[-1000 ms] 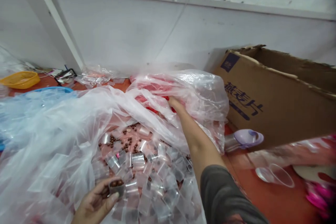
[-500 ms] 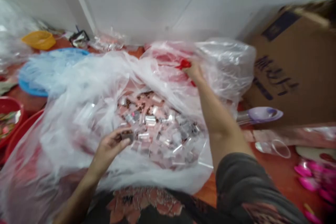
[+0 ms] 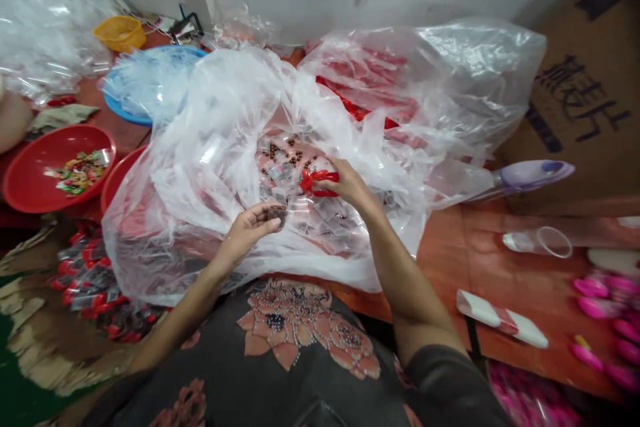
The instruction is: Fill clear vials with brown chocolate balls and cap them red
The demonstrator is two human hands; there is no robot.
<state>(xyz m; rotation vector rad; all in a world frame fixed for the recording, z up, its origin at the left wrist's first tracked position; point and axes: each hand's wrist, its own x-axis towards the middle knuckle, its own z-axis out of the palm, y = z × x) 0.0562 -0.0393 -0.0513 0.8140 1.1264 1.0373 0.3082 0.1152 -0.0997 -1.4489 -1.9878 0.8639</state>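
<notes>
Above the crinkled plastic bag, fingers of the left hand pinch a clear cup; the right hand grasps glossy red pieces.

My left hand pinches a small clear cup, brown inside, over the plastic sheet. My right hand grips red pieces above the sheet; carton right of it.

Red pieces, brown balls, dark floral shirt
</notes>
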